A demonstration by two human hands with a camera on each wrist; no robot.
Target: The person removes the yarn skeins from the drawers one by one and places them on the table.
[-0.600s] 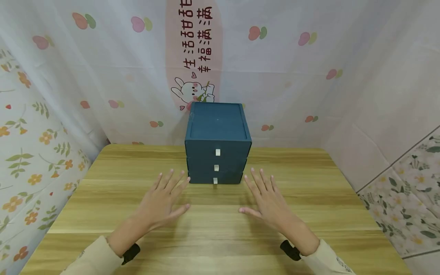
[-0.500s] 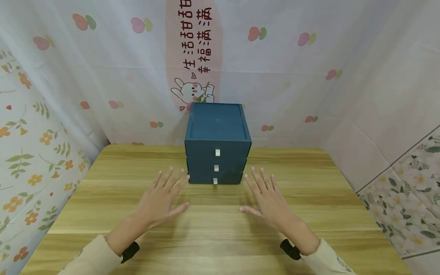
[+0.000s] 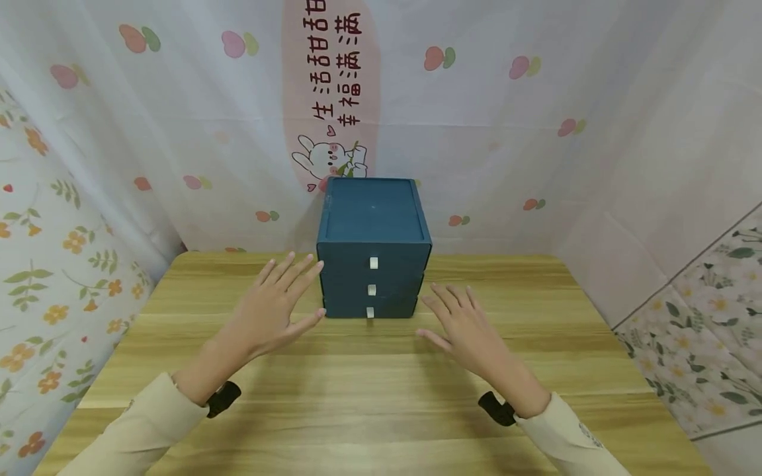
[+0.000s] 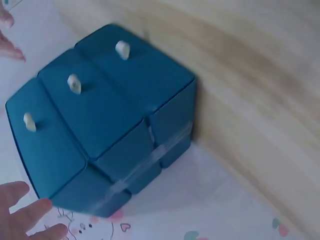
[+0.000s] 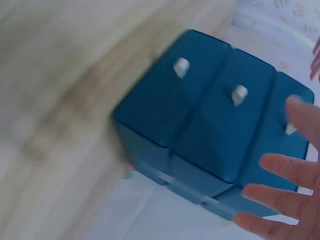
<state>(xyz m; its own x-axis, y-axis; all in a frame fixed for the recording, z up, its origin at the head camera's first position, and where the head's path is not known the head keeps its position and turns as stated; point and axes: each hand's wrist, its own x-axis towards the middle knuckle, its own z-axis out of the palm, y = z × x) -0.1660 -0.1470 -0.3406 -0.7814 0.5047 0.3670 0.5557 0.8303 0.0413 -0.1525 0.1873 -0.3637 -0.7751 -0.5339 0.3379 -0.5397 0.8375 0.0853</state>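
Note:
A dark blue three-drawer box (image 3: 375, 210) stands at the back middle of the table, all its drawers closed. Each drawer front carries a small white knob; the top knob (image 3: 374, 263) faces me in the head view. My left hand (image 3: 268, 311), fingers spread and straight, is raised in front of the box's left side and holds nothing. On the other side my right hand (image 3: 467, 327) has its fingers extended near the box's right front corner, also holding nothing. In the right wrist view the right fingers (image 5: 287, 200) overlap the end drawer.
The wood-grain table (image 3: 369, 396) spreads around the box. A white curtain (image 3: 488, 152) printed with fruit and a rabbit hangs right behind it. Flowered cloth (image 3: 65, 297) lines the left side, and a flowered panel (image 3: 708, 317) the right. Dark straps (image 3: 223, 398) sit on both wrists.
Both hands have risen and moved forward toward the box, the left one further up along its side. The head view has shifted slightly. The box and its drawers stay as they were.

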